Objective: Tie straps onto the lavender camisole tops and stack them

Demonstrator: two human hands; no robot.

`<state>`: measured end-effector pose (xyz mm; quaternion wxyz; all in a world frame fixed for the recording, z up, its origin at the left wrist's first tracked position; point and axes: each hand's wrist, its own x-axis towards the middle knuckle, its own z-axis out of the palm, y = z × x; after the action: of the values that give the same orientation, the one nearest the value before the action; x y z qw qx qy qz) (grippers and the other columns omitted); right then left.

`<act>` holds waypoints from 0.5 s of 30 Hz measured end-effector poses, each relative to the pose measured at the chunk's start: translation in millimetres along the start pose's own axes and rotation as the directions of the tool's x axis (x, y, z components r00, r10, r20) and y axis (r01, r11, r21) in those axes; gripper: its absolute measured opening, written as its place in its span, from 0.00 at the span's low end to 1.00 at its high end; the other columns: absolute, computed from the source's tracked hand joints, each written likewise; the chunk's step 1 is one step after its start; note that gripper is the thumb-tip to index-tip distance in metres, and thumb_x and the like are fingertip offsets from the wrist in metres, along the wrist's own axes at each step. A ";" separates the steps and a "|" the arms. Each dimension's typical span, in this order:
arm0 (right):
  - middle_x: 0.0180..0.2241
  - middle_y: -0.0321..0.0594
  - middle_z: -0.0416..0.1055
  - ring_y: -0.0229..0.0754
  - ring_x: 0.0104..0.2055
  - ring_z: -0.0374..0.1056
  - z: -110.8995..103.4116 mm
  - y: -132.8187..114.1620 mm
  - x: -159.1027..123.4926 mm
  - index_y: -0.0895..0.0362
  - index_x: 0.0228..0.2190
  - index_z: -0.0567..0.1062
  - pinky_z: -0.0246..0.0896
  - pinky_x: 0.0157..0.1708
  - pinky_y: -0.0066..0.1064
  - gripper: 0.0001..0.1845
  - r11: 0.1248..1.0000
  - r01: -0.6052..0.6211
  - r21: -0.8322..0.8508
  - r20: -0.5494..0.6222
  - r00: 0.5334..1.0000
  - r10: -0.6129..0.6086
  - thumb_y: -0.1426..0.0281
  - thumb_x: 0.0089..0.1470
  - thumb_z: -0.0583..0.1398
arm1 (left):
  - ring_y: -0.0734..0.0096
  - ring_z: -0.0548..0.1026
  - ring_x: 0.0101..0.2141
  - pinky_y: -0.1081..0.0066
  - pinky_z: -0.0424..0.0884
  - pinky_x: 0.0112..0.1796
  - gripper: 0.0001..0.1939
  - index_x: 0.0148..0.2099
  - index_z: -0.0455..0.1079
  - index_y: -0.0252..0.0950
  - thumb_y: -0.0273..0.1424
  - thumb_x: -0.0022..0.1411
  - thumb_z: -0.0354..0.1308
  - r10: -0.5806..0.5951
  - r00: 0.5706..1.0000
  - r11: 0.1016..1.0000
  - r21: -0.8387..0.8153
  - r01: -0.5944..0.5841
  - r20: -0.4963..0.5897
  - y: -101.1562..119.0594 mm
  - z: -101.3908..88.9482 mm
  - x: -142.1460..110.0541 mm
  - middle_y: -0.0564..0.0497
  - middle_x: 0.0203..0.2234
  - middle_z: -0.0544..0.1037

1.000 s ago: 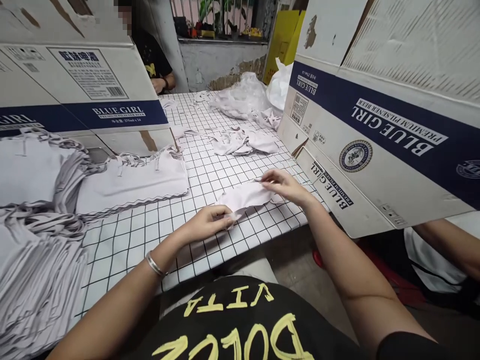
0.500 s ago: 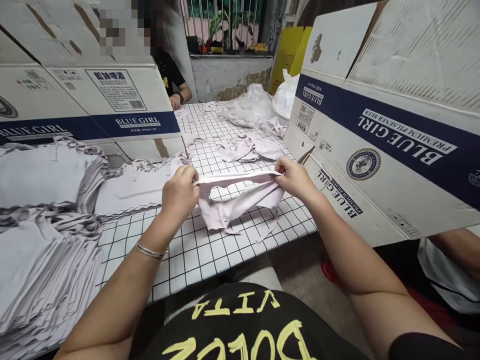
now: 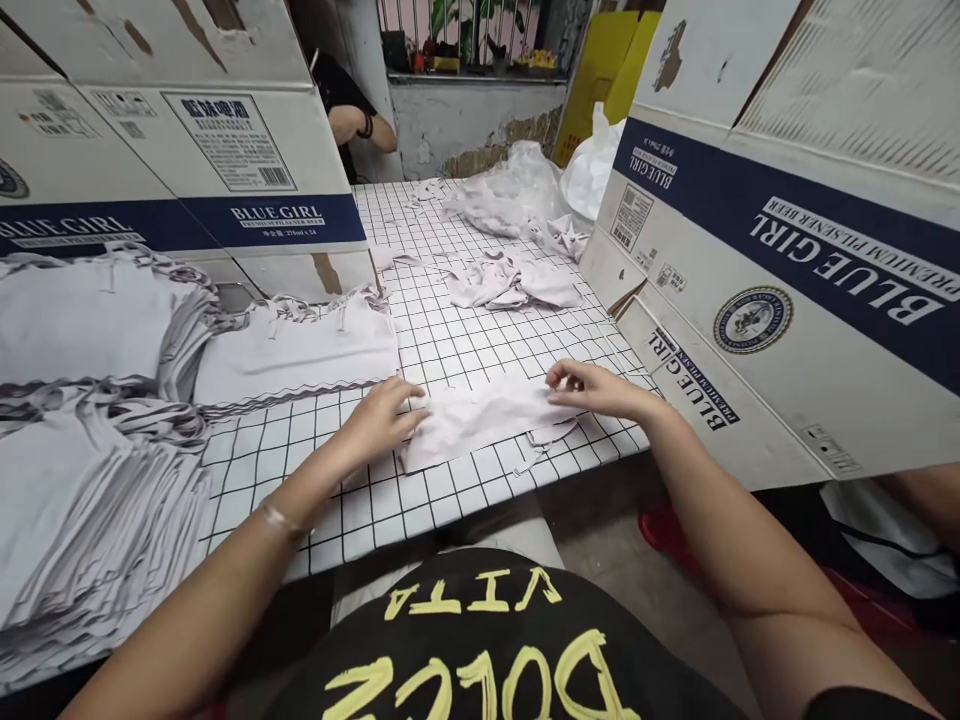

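Note:
A pale pink cloth garment lies spread out near the front edge of the table, with thin strips trailing at its right end. My left hand is at its left end, fingers apart and close over the cloth. At the opposite end is my right hand, its fingers bent and the thumb apart from them, by the garment's upper right corner. Neither hand shows a grip on the cloth. Just beyond my left hand lies a stack of similar pale garments with wavy edges and thin straps.
Taller garment piles fill the left side. Opened beer cartons stand at left and right. Crumpled pink cloth and clear plastic bags lie farther back on the checked tablecloth. Another person's arm shows behind the left carton.
The garment, held stretched and raised between both hands before, now lies flat on the table. Both hands have lowered and their fingers have loosened. The other person's hand has lifted off the table.

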<state>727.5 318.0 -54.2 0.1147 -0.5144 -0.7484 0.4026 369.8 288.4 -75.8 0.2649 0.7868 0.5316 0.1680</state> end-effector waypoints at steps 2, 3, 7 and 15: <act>0.44 0.40 0.70 0.41 0.39 0.65 7.1 -2.0 18.6 0.54 0.37 0.72 0.60 0.41 0.35 0.15 0.999 0.034 0.003 -0.103 0.994 -0.034 0.58 0.51 0.60 | 0.58 0.69 0.48 0.60 0.65 0.48 0.19 0.50 0.69 0.36 0.42 0.61 0.52 0.002 0.998 1.000 -0.004 -0.002 -0.067 -3.9 9.4 20.9 0.43 0.47 0.72; 0.44 0.40 0.70 0.41 0.40 0.65 11.2 -4.1 29.8 0.54 0.37 0.72 0.60 0.41 0.35 0.14 0.999 0.049 -0.001 -0.104 0.993 -0.049 0.60 0.51 0.60 | 0.58 0.70 0.48 0.60 0.65 0.48 0.20 0.50 0.69 0.36 0.40 0.60 0.53 -0.006 0.999 1.000 -0.004 0.006 -0.041 -3.9 13.8 32.0 0.43 0.48 0.73; 0.42 0.39 0.71 0.41 0.39 0.64 22.8 -11.9 68.4 0.52 0.38 0.74 0.59 0.38 0.33 0.15 0.994 0.076 -0.079 0.048 0.996 -0.073 0.65 0.45 0.64 | 0.61 0.72 0.38 0.65 0.66 0.40 0.13 0.38 0.73 0.35 0.37 0.52 0.60 -0.017 0.992 0.999 -0.043 0.022 0.122 1.6 23.9 63.2 0.47 0.36 0.77; 0.22 0.28 0.56 0.33 0.25 0.53 -1.0 -15.3 72.3 0.56 0.22 0.63 0.46 0.26 0.27 0.22 0.990 0.088 0.108 0.188 0.976 -0.107 0.60 0.36 0.70 | 0.69 0.71 0.36 0.68 0.66 0.41 0.14 0.29 0.71 0.34 0.39 0.49 0.67 0.087 0.996 0.860 -0.506 -0.060 0.030 11.8 -10.7 55.9 0.49 0.32 0.75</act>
<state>685.5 378.5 -60.1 0.0864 -0.4292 -0.7595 0.4811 394.0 339.2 -61.1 0.4685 0.7137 0.4320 0.2909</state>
